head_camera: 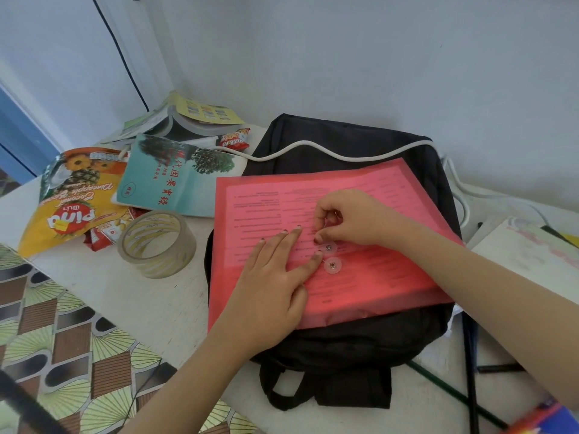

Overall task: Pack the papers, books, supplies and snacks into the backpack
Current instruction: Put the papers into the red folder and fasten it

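hands on red folder (376, 277): left hand (269, 296) pressing flat, right hand (354, 214) pinching its string clasp (329, 247).

**Legible Markings**

Glossy yellow-and-orange foil snack bag (72, 198): "Pina" and "Coconut Pineapple Biscuits" are printed on it, seen upside down.
Teal softcover book with a tree photograph (175, 177): red Chinese characters, "因果實錄", can be read.
Pink translucent plastic folder (360, 286): the print showing through cannot be read.
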### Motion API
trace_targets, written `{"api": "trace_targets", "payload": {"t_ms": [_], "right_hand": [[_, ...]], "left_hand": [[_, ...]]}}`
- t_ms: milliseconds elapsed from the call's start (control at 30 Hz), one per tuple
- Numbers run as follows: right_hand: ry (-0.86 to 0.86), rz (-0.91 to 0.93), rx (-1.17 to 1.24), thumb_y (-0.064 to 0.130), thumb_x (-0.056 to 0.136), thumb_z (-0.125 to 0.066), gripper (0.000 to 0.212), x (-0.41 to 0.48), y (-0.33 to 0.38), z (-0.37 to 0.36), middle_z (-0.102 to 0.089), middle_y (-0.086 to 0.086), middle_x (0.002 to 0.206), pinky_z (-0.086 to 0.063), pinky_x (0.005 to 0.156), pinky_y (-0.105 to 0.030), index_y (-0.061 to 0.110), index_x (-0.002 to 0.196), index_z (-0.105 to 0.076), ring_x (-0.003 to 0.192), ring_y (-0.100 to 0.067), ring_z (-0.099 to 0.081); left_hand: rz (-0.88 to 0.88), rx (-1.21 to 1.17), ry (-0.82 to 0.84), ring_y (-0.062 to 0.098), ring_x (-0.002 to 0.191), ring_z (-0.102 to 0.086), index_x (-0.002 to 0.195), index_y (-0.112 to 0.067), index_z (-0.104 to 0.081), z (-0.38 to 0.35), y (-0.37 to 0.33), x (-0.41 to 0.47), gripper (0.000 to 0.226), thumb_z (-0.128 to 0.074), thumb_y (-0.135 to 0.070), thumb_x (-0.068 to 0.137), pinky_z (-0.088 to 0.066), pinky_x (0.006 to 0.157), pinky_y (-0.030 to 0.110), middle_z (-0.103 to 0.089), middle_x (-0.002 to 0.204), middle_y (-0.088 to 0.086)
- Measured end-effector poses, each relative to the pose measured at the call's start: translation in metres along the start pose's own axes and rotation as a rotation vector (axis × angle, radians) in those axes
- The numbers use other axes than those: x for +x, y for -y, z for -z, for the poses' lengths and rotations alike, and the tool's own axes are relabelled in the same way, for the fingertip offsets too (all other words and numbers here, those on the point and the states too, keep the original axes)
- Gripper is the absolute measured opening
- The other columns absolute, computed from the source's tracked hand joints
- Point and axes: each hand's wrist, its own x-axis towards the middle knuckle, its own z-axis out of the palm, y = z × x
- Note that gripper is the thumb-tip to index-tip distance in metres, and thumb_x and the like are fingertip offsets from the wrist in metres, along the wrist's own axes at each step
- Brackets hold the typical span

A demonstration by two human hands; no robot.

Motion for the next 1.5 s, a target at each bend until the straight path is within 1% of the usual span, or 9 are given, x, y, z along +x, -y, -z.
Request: {"api": "trace_targets", "payload": {"t_ms": [133,300,500,733,867,1167,1300,1433,1500], "right_hand": [[0.007,-0.024,0.013,0.017,0.073,-0.077,0.011,0.000,-0.001,0.000,-0.049,0.013,0.064,-0.036,0.057,-0.016,0.017,0.079,-0.067,0.059,-0.001,-0.044],[0.009,-0.064,0.054,0.009,0.073,-0.076,0.012,-0.002,-0.005,0.004,-0.052,0.012,0.063,-0.037,0.055,-0.010,0.017,0.076,-0.067,0.057,0.000,-0.047],[-0.007,-0.098,-0.003,0.010,0.075,-0.073,0.013,-0.008,-0.003,0.006,-0.052,0.013,0.062,-0.035,0.052,-0.008,0.020,0.072,-0.064,0.058,0.000,-0.048],[-0.033,-0.109,-0.083,0.015,0.078,-0.070,0.004,-0.025,-0.003,0.006,-0.054,0.014,0.068,-0.035,0.057,-0.014,0.018,0.077,-0.069,0.063,0.000,-0.049],[-0.064,-0.064,-0.166,0.017,0.082,-0.065,0.005,-0.045,0.002,0.011,-0.050,0.014,0.072,-0.040,0.068,-0.024,0.018,0.083,-0.070,0.073,-0.007,-0.048],[-0.070,-0.017,-0.289,0.023,0.091,-0.049,0.018,-0.079,0.028,-0.001,-0.054,0.003,0.091,-0.046,0.076,-0.031,0.015,0.095,-0.064,0.085,-0.015,-0.054],[-0.075,-0.026,-0.336,0.025,0.096,-0.040,0.021,-0.091,0.038,-0.009,-0.052,0.003,0.097,-0.046,0.075,-0.029,0.018,0.100,-0.059,0.088,-0.016,-0.055],[-0.078,-0.053,-0.302,0.028,0.093,-0.043,0.017,-0.096,0.043,-0.016,-0.046,0.008,0.089,-0.040,0.073,-0.025,0.021,0.098,-0.058,0.091,-0.014,-0.055],[-0.079,-0.064,-0.276,0.028,0.092,-0.044,0.019,-0.096,0.043,-0.019,-0.052,0.007,0.094,-0.042,0.077,-0.027,0.022,0.102,-0.060,0.094,-0.014,-0.055]], "left_hand": [[0.013,0.000,0.030,0.028,0.137,-0.026,0.132,-0.034,-0.050,0.000,0.000,0.002,0.055,-0.028,-0.035,0.082,-0.012,0.112,0.041,-0.031,0.150,0.011],[0.053,-0.048,0.058,0.022,0.141,-0.004,0.138,-0.040,-0.038,0.004,-0.002,0.004,0.065,-0.014,-0.041,0.078,0.007,0.111,0.030,-0.015,0.155,0.007],[0.083,-0.045,0.122,0.015,0.139,0.010,0.142,-0.040,-0.029,0.007,-0.007,0.007,0.064,-0.023,-0.034,0.079,0.011,0.111,0.031,-0.001,0.157,0.004],[0.041,-0.028,0.126,0.020,0.142,0.005,0.142,-0.040,-0.029,0.002,-0.003,0.006,0.073,-0.005,-0.044,0.073,0.002,0.117,0.037,-0.004,0.157,0.006],[0.017,-0.049,0.105,0.021,0.142,-0.001,0.141,-0.038,-0.033,0.002,-0.001,0.006,0.070,-0.008,-0.043,0.076,0.001,0.117,0.036,-0.008,0.157,0.005],[0.023,-0.088,0.062,0.021,0.140,-0.013,0.138,-0.037,-0.039,-0.001,0.000,0.007,0.066,-0.015,-0.042,0.077,-0.005,0.114,0.034,-0.020,0.154,0.005],[0.029,-0.097,0.060,0.019,0.140,-0.012,0.139,-0.036,-0.037,-0.001,0.000,0.006,0.067,-0.014,-0.043,0.076,-0.001,0.113,0.031,-0.019,0.154,0.004],[0.025,-0.099,0.045,0.019,0.139,-0.014,0.139,-0.036,-0.038,-0.002,0.000,0.006,0.067,-0.015,-0.043,0.076,-0.003,0.112,0.030,-0.021,0.154,0.004],[0.020,-0.100,0.036,0.019,0.138,-0.015,0.138,-0.035,-0.039,-0.003,0.000,0.005,0.067,-0.015,-0.042,0.076,-0.004,0.112,0.030,-0.022,0.153,0.004]]}}
